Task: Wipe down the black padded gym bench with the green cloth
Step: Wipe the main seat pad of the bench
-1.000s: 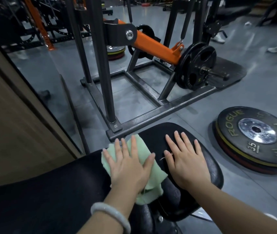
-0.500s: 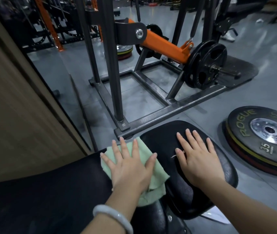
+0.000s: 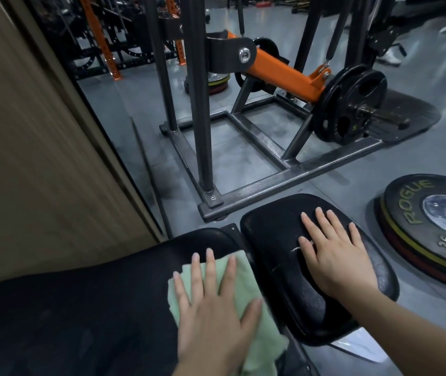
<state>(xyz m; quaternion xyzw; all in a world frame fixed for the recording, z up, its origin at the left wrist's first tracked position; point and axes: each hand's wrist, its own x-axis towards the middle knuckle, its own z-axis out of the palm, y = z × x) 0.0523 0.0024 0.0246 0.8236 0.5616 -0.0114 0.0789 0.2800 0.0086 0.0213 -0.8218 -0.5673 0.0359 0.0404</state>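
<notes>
Left hand [image 3: 211,316] flat on crumpled pale-green cloth [image 3: 239,270], right hand [image 3: 335,253] flat on bench [image 3: 278,240]

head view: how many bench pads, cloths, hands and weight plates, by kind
bench pads: 2, long pad, small pad
green cloth: 1
hands: 2, left hand flat on the cloth, right hand flat on the small pad
clearly visible weight plates: 2, Rogue plate, 5 plate
total: 7

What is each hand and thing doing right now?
Left hand: flat, pressing the cloth.
Green cloth: crumpled on the long pad, by the gap.
Right hand: flat on the small pad, fingers spread.
Bench: long pad under the cloth.
Rogue plate: lying flat on the floor.
</notes>
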